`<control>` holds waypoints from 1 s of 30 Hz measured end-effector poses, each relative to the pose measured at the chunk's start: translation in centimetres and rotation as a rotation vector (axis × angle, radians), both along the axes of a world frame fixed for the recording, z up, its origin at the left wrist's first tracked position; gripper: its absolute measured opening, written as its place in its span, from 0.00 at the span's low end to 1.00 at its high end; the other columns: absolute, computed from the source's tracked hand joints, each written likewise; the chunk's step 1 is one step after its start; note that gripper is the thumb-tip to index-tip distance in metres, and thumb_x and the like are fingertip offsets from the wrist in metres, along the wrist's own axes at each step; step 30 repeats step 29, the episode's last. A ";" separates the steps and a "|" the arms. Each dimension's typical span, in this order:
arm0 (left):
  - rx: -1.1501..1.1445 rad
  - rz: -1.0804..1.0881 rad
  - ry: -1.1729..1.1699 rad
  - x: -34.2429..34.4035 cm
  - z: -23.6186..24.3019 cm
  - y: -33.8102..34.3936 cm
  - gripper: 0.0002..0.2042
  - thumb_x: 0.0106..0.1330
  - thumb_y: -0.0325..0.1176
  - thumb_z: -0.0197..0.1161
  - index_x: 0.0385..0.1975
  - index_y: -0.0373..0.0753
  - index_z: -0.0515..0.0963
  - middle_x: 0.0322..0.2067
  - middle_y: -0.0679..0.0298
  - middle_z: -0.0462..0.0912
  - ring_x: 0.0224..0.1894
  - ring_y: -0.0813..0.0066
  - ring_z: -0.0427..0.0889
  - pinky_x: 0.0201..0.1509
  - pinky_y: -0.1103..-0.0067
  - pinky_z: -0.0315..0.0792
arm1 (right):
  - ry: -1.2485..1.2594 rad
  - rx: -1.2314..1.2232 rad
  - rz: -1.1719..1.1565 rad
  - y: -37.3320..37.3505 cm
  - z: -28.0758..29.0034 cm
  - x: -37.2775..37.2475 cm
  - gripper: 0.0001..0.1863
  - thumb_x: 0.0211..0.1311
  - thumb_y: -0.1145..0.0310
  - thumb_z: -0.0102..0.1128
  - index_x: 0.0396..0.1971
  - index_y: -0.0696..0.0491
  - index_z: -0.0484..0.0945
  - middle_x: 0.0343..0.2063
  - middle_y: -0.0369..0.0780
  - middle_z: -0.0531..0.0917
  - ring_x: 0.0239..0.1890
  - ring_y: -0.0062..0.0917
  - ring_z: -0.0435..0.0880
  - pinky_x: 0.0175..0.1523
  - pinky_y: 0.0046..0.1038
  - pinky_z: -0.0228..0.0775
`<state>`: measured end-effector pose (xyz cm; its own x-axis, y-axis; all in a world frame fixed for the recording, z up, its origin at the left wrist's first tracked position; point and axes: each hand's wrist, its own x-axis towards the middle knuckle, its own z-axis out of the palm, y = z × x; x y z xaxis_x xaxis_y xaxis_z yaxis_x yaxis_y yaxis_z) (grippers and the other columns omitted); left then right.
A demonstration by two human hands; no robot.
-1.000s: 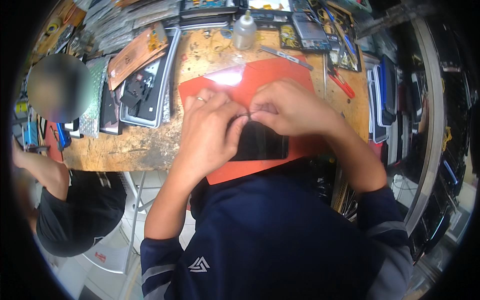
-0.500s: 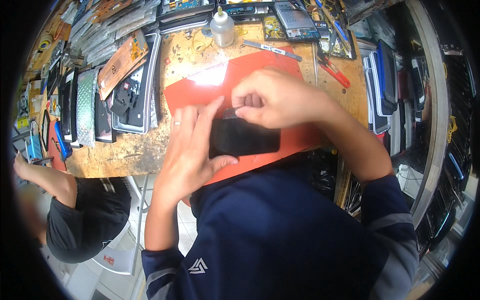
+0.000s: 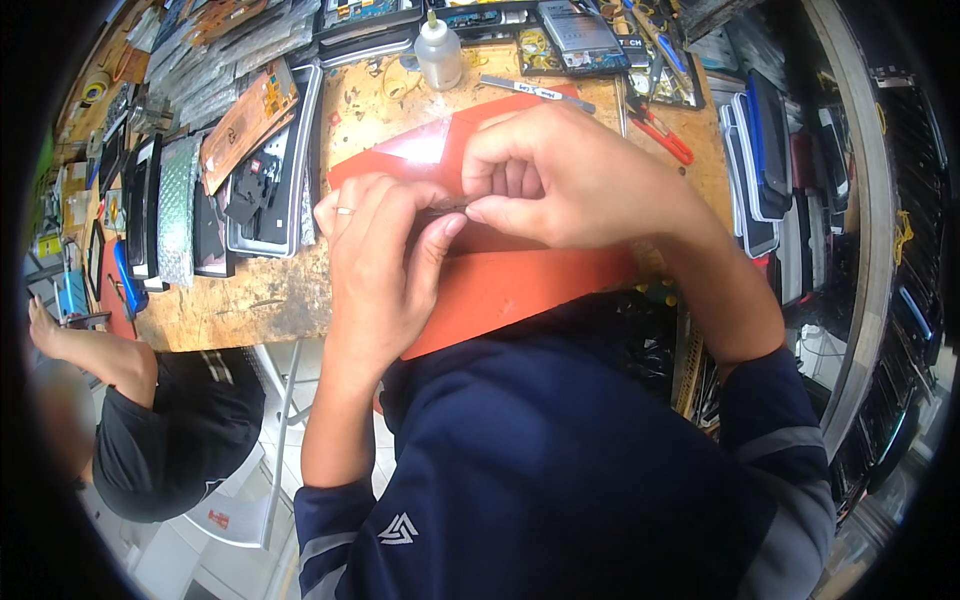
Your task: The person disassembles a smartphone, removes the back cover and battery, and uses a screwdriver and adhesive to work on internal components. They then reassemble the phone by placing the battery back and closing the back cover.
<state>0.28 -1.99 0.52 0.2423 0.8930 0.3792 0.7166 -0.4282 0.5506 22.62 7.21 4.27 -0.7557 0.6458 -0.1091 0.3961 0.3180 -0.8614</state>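
Note:
A black, flat slab like a phone [image 3: 447, 208] is tipped up over the red mat [image 3: 530, 290], so only a narrow dark edge shows. My left hand [image 3: 372, 235] grips it between thumb and fingers. My right hand [image 3: 570, 180] is closed in a pinch at the slab's right end, fingers curled in and thumb beneath. What sits between those fingertips is too small and hidden to name. The two hands nearly meet above the mat.
A clear squeeze bottle [image 3: 438, 55], a flat metal strip [image 3: 535, 92] and a red-handled tool [image 3: 664, 135] lie beyond the mat. Phone parts in trays [image 3: 275, 190] crowd the left, stacked cases [image 3: 755, 160] the right. Another person [image 3: 180, 430] sits at the left.
The black slab lay flat on the mat and is now tipped up, edge toward me. My left hand has gone from spread to closed on it; my right hand stays pinched at its edge.

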 end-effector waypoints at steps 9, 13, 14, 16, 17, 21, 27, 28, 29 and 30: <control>0.033 0.028 -0.068 0.6 0.2 -0.4 0.06 0.65 0.30 0.76 0.39 0.42 0.87 0.34 0.63 0.80 0.45 0.60 0.79 0.57 0.66 0.63 | 0.011 0.194 -0.086 -3.2 -0.9 2.6 0.18 0.59 0.75 0.76 0.50 0.58 0.84 0.39 0.43 0.87 0.41 0.33 0.88 0.49 0.34 0.81; -0.030 0.043 -0.017 0.4 0.7 -1.0 0.05 0.67 0.27 0.74 0.39 0.36 0.85 0.38 0.60 0.86 0.52 0.54 0.80 0.61 0.64 0.69 | 0.033 0.158 -0.137 -4.1 -1.4 4.4 0.21 0.59 0.76 0.75 0.53 0.58 0.83 0.41 0.43 0.87 0.43 0.34 0.89 0.51 0.34 0.81; -0.028 0.042 -0.023 0.4 0.8 -1.1 0.05 0.67 0.27 0.74 0.39 0.36 0.85 0.38 0.60 0.86 0.52 0.54 0.80 0.61 0.64 0.69 | 0.058 0.148 -0.148 -4.4 -1.5 4.7 0.20 0.59 0.77 0.75 0.52 0.58 0.83 0.41 0.43 0.87 0.43 0.34 0.89 0.51 0.34 0.81; -0.030 0.040 -0.053 0.5 0.8 -1.1 0.05 0.67 0.26 0.73 0.39 0.36 0.85 0.38 0.60 0.86 0.52 0.54 0.80 0.62 0.64 0.69 | 0.082 0.103 -0.179 -4.7 -1.7 5.3 0.20 0.59 0.77 0.75 0.52 0.58 0.84 0.40 0.43 0.87 0.43 0.33 0.89 0.52 0.34 0.81; -0.009 0.040 -0.043 0.6 0.8 -1.1 0.06 0.65 0.27 0.75 0.38 0.38 0.86 0.37 0.61 0.85 0.51 0.54 0.80 0.61 0.64 0.68 | 0.077 0.105 -0.188 -4.8 -1.7 5.6 0.19 0.59 0.77 0.75 0.51 0.59 0.84 0.40 0.42 0.87 0.43 0.33 0.89 0.52 0.33 0.81; 0.024 0.049 -0.054 0.8 0.5 -1.0 0.08 0.59 0.28 0.77 0.37 0.41 0.86 0.37 0.63 0.84 0.50 0.56 0.80 0.59 0.64 0.66 | 0.099 0.071 -0.210 -5.1 -1.9 6.1 0.16 0.59 0.77 0.75 0.48 0.59 0.85 0.40 0.42 0.87 0.42 0.33 0.88 0.51 0.33 0.80; -0.015 0.084 -0.046 0.7 0.4 -1.8 0.07 0.59 0.26 0.76 0.35 0.37 0.85 0.36 0.60 0.85 0.52 0.53 0.80 0.64 0.63 0.70 | 0.096 0.110 -0.190 -5.8 -3.3 5.8 0.09 0.63 0.73 0.73 0.42 0.57 0.86 0.36 0.41 0.86 0.38 0.32 0.89 0.45 0.34 0.81; -0.001 0.079 -0.060 0.8 0.3 -1.6 0.08 0.58 0.26 0.77 0.35 0.38 0.86 0.36 0.61 0.85 0.52 0.53 0.80 0.64 0.63 0.70 | 0.109 0.136 -0.201 -5.9 -3.6 5.8 0.07 0.64 0.72 0.72 0.40 0.57 0.86 0.34 0.41 0.85 0.35 0.31 0.90 0.43 0.34 0.82; -0.011 0.101 -0.036 0.8 0.3 -1.6 0.08 0.58 0.27 0.78 0.36 0.39 0.86 0.36 0.60 0.85 0.53 0.53 0.80 0.65 0.61 0.70 | 0.098 0.168 -0.206 -6.0 -3.8 5.8 0.09 0.64 0.69 0.74 0.41 0.56 0.86 0.34 0.41 0.86 0.37 0.32 0.91 0.43 0.34 0.82; -0.011 0.101 -0.036 0.8 0.3 -1.6 0.08 0.58 0.27 0.78 0.36 0.39 0.86 0.36 0.60 0.85 0.53 0.53 0.80 0.65 0.61 0.70 | 0.098 0.168 -0.206 -6.0 -3.8 5.8 0.09 0.64 0.69 0.74 0.41 0.56 0.86 0.34 0.41 0.86 0.37 0.32 0.91 0.43 0.34 0.82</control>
